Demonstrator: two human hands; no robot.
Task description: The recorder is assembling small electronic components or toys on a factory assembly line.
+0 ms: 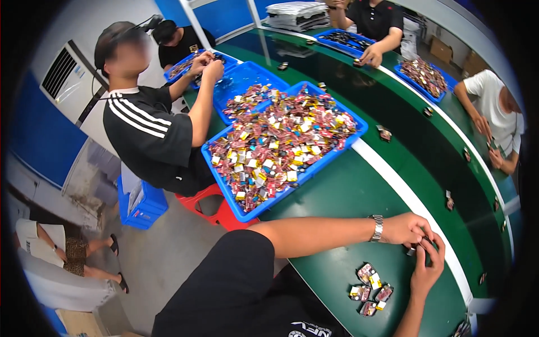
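Note:
My left hand (405,229), with a metal-band watch on its wrist, is closed in a pinch over the green table. Meeting it fingertip to fingertip, my right hand (429,266) is bent round the same small dark piece (411,250). Fingers cover most of that piece, so its kind does not show. Just left of my right hand lies a cluster of several small dark-cased circuit assemblies (368,308), red with white and yellow blocks. A blue tray (242,215) heaped with similar small red, white and yellow circuit boards (281,143) stands beyond my left forearm.
A dark conveyor belt (418,157) with scattered assemblies (384,133) curves past beyond a white rail (401,188). Behind the heaped tray is another blue tray (247,73). A co-worker in a striped black shirt (149,132) sits at left near a red stool (210,203); others work across the belt.

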